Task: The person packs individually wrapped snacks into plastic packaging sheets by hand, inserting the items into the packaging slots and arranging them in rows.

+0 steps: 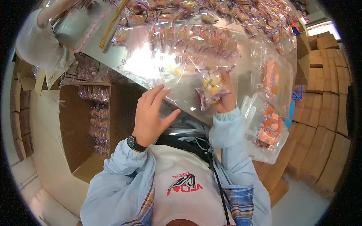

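My left hand (151,113), a black watch on its wrist, hovers over the near edge of the metal table with fingers spread and nothing in them. In my right hand (227,96) is a small wrapped snack pack (212,86), clear with purple edges and yellowish contents. That hand is at the near right side of a large clear plastic bag (181,71) lying on the table. Inside the bag's far part, several similar packs (192,35) stand in a row. My right fingers are partly hidden behind the pack.
Loose packs (241,11) pile up across the far table. Flat printed bags (269,126) lie at the right. An open carton (83,132) holding packs stands at the lower left. Another person's sleeve (41,41) shows at upper left. Stacked cartons (316,113) line the right.
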Tool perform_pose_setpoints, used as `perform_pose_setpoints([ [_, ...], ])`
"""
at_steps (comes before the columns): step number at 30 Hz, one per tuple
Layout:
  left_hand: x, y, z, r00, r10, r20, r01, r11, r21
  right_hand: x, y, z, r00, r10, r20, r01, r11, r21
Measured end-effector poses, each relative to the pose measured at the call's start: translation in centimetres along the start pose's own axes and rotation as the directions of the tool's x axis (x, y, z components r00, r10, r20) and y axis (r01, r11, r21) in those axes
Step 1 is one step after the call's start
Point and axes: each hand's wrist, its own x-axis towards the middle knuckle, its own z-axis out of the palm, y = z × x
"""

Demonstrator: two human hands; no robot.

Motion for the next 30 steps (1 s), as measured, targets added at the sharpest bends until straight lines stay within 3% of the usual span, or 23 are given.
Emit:
perform_pose_setpoints([
  [1, -0.4, -0.9, 0.5, 1.000, 0.016, 0.014, -0.017, 1.000, 0.023, 0.2, -0.9, 1.4, 0.992, -0.123, -0.029, 0.115, 0.973, -0.202],
  [3, -0.4, -2.0, 1.0, 0.999, 0.041, 0.002, -0.041, 0.999, 0.018, 0.4, -2.6, 4.1, 0.933, -0.360, -0.013, 0.288, 0.764, -0.577],
  [5, -0.5, -2.8, 0.9, 0.998, 0.043, -0.045, -0.044, 0.999, -0.026, 2.5, -2.0, 3.4, 0.758, -0.641, 0.123, 0.401, 0.309, -0.863],
  [7, 0.3, -2.2, -0.1, 0.993, 0.037, -0.116, -0.051, 0.992, -0.119, 1.6, -2.9, 4.9, 0.640, -0.678, 0.362, 0.281, -0.232, -0.931],
  [9, 0.6, -2.1, -0.5, 0.985, 0.041, -0.166, -0.072, 0.980, -0.184, 3.2, -1.0, 3.0, 0.678, -0.635, 0.370, 0.337, -0.180, -0.924],
  [11, 0.3, -2.2, -0.7, 0.981, 0.052, -0.188, -0.093, 0.971, -0.222, 3.6, -0.5, 2.8, 0.685, -0.592, 0.425, 0.371, -0.218, -0.902],
  [13, 0.2, -2.5, -0.8, 0.981, 0.064, -0.182, -0.107, 0.966, -0.235, 2.5, -1.1, 4.5, 0.669, -0.530, 0.522, 0.393, -0.344, -0.853],
  [17, -2.1, -4.0, -0.8, 0.957, 0.092, -0.276, -0.164, 0.954, -0.249, 0.1, -1.4, 6.1, 0.733, -0.432, 0.526, 0.307, -0.479, -0.822],
  [20, -6.7, -7.6, 1.4, 0.902, -0.217, -0.373, 0.034, 0.897, -0.442, -0.7, -1.1, 5.0, 0.676, -0.432, 0.598, 0.464, -0.382, -0.800],
  [21, -7.9, -8.4, 2.1, 0.858, -0.387, -0.339, 0.173, 0.837, -0.519, -0.9, -1.0, 4.5, 0.703, -0.360, 0.614, 0.477, -0.402, -0.782],
  [24, -9.1, -10.7, 3.6, 0.877, -0.475, -0.073, 0.428, 0.841, -0.331, -0.8, 0.2, 4.5, 0.750, -0.372, 0.546, 0.442, -0.331, -0.834],
  [25, -8.9, -12.0, 4.0, 0.969, -0.243, 0.053, 0.246, 0.967, -0.060, -0.3, -0.1, 4.7, 0.825, -0.329, 0.459, 0.394, -0.248, -0.885],
  [26, -8.7, -12.7, 4.9, 0.963, -0.266, 0.049, 0.267, 0.964, -0.013, 0.9, -1.0, 4.9, 0.885, -0.276, 0.376, 0.341, -0.167, -0.925],
  [28, -8.4, -13.4, 6.6, 0.947, -0.319, 0.042, 0.315, 0.946, 0.082, 2.3, -1.8, 4.4, 0.890, -0.263, 0.372, 0.338, -0.166, -0.926],
  [30, -7.1, -15.6, 8.4, 0.931, -0.366, 0.008, 0.360, 0.919, 0.161, 2.9, -2.4, 3.4, 0.777, -0.349, 0.524, 0.419, -0.334, -0.844],
])
